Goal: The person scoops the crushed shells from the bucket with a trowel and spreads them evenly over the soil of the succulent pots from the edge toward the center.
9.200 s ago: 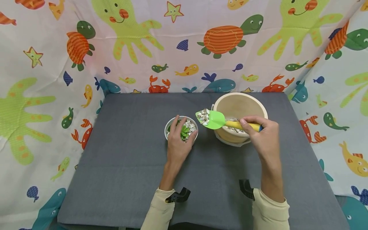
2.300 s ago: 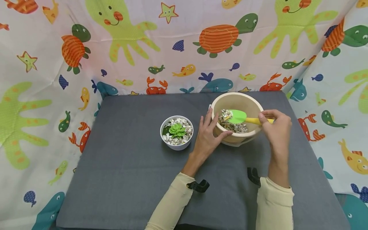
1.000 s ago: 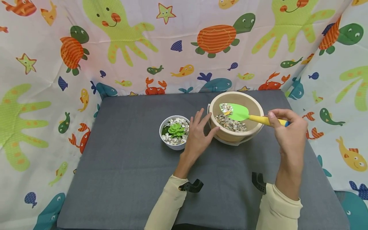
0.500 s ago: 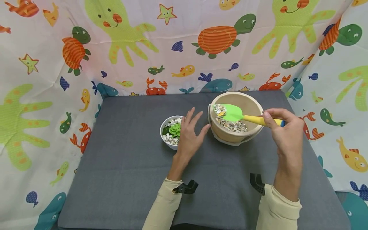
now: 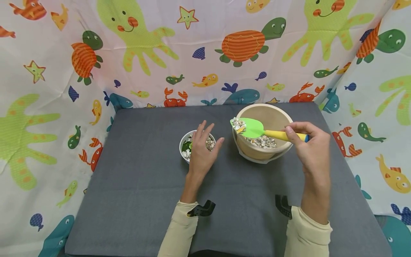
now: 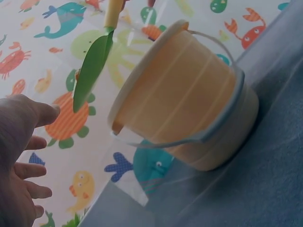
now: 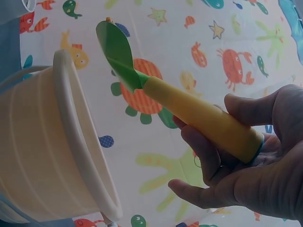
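Note:
My right hand (image 5: pixel 309 142) grips the yellow handle of a green toy trowel (image 5: pixel 252 127). Pale stones or shell bits (image 5: pixel 239 125) lie on its blade, which is over the left rim of a beige bucket (image 5: pixel 257 154). Gravel (image 5: pixel 263 141) covers the bucket's bottom. My left hand (image 5: pixel 200 153), fingers spread, is over a small white pot (image 5: pixel 181 151) and hides much of it; whether it touches the pot I cannot tell. Inside the pot, white stones and part of a green plant (image 5: pixel 187 144) show. The left wrist view has the trowel (image 6: pixel 94 66) above the bucket (image 6: pixel 184 94).
A grey cloth-covered table (image 5: pixel 135 185) carries the pot and bucket. Behind and at both sides hangs a curtain (image 5: pixel 147 82) printed with sea animals. The bucket's handle (image 6: pixel 208 132) hangs down against its side.
My left hand has gone left from the bucket's rim to the pot. The trowel with its stones has risen from inside the bucket and shifted left over the rim.

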Tool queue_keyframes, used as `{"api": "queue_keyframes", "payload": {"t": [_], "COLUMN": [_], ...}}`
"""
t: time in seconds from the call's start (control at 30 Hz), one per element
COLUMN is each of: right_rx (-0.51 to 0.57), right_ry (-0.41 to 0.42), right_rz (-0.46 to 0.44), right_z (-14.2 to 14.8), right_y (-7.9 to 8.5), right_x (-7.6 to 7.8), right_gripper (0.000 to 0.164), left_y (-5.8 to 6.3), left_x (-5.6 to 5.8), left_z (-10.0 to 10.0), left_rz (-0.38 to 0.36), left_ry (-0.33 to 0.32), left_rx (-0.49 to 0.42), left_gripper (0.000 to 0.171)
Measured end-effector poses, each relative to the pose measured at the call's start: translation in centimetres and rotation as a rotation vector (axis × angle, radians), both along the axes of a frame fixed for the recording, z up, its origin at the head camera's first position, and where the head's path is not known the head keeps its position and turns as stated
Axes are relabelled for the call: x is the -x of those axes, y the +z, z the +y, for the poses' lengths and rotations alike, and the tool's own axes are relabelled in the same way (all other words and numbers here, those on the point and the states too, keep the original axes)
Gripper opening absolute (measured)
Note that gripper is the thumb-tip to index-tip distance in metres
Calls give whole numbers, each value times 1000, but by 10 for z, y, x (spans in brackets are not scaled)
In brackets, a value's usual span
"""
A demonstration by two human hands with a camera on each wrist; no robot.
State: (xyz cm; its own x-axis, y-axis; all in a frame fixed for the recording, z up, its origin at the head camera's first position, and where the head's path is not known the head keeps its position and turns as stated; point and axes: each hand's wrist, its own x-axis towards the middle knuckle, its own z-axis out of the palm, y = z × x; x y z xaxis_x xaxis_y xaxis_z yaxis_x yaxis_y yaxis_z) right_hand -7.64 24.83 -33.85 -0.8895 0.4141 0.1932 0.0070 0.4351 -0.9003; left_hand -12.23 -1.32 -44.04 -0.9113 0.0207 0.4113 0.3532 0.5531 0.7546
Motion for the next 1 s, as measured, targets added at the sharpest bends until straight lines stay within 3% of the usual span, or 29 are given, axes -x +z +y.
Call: {"api": "queue_keyframes", "payload": {"t": [0.3, 0.67, 1.0], "right_rx": [2, 73, 111], "right_ry": [38, 100, 150], "right_rz": [-1, 21, 8], "right_z": [-10, -30, -49], "right_y": [0, -5, -10], "right_x": [1, 5, 12], "right_gripper": [21, 19, 17], "left_y": [-2, -16, -31], "left_x": [0, -2, -6], "left_z": [-14, -41, -65], "left_rz": [-20, -27, -43], "left_ry": [57, 99, 177], "left_rx": [0, -13, -15], "left_gripper": [56, 55, 57]}}
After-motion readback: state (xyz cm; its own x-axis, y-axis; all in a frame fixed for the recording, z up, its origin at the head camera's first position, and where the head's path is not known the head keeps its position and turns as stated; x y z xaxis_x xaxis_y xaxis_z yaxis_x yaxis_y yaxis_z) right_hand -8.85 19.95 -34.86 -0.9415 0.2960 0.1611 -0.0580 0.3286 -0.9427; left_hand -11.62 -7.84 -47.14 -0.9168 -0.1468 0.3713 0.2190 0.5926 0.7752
